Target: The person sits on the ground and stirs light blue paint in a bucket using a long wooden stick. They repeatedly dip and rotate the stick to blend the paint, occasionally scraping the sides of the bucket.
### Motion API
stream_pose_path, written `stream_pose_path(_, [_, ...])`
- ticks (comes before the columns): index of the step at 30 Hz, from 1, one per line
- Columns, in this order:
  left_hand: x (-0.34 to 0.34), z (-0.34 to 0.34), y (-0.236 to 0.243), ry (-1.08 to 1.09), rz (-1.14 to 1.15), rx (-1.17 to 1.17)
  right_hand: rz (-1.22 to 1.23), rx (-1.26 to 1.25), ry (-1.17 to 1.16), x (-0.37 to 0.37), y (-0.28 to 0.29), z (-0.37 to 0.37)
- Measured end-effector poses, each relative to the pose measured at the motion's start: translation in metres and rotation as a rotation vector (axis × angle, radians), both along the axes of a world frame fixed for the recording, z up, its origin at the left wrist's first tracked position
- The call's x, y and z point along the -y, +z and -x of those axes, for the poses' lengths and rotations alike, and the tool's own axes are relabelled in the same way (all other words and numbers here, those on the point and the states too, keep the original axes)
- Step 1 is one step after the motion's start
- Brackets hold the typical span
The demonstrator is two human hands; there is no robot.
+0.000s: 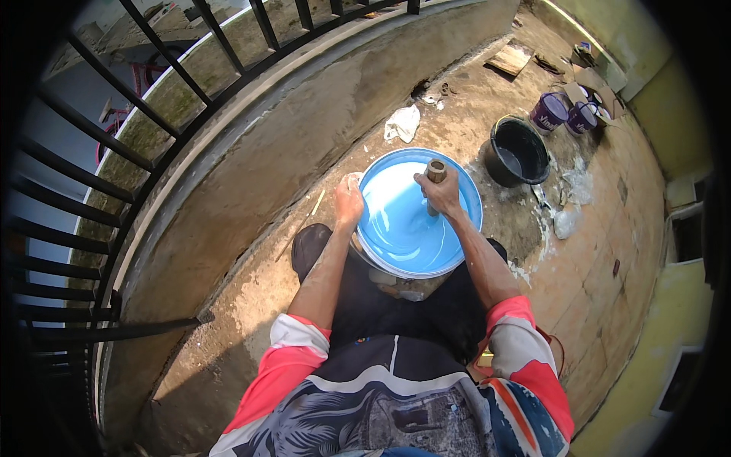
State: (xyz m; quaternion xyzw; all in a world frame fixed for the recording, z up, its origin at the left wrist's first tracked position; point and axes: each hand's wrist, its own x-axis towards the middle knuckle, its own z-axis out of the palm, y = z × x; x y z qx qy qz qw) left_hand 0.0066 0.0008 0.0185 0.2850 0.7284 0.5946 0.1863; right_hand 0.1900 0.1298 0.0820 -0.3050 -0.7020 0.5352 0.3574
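A large round bucket stands between my feet, holding light blue paint with swirl marks on its surface. My right hand is closed around a thick wooden stick, whose lower end dips into the paint. On the bucket's left rim, my left hand grips the edge with fingers curled over it. What the stick looks like below the surface is hidden.
A black bucket stands to the right, with two purple paint pails beyond it. Crumpled white cloth and clear plastic lie on the ground. A low wall with black railing runs along the left.
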Motion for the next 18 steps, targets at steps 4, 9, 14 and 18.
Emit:
stream_pose_path(4, [-0.001, 0.003, -0.005, -0.002, 0.028, -0.046, -0.025, -0.234, -0.264, -0.02, -0.012, 0.002])
stream_pose_path(9, [0.002, -0.004, 0.01, 0.002, 0.048, 0.011, 0.257, -0.479, -0.068, -0.003, -0.013, 0.002])
stream_pose_path(14, [0.002, 0.004, -0.005, 0.006, 0.048, -0.067, 0.127, -0.215, -0.248, -0.032, -0.007, -0.008])
stream_pose_path(18, [-0.001, -0.002, 0.006, 0.008, 0.053, -0.034, 0.111, -0.518, -0.359, -0.031, -0.016, 0.016])
